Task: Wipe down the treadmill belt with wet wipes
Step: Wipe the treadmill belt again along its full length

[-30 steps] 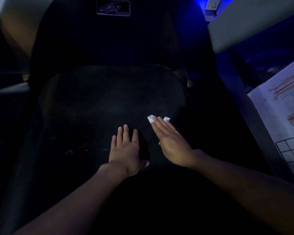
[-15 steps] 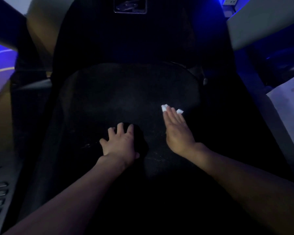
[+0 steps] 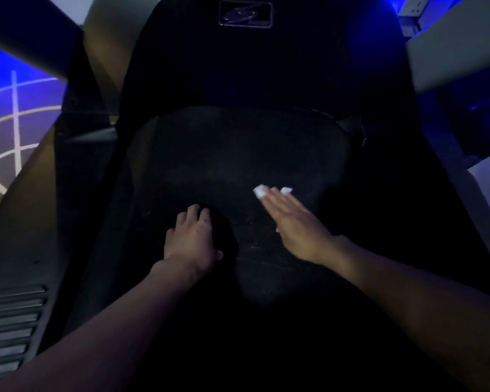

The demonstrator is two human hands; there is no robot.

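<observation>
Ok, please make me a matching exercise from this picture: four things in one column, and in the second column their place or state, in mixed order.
Things
1. wet wipe
2. left hand
3. logo plate
4. vent slats

Place or state
a. top middle of the view
b. lower left corner of the view
c. white, pressed under the flat right hand
d. resting on the dark treadmill belt, holding nothing

Pairs: 1-c, 2-d, 3-a, 4-b
</observation>
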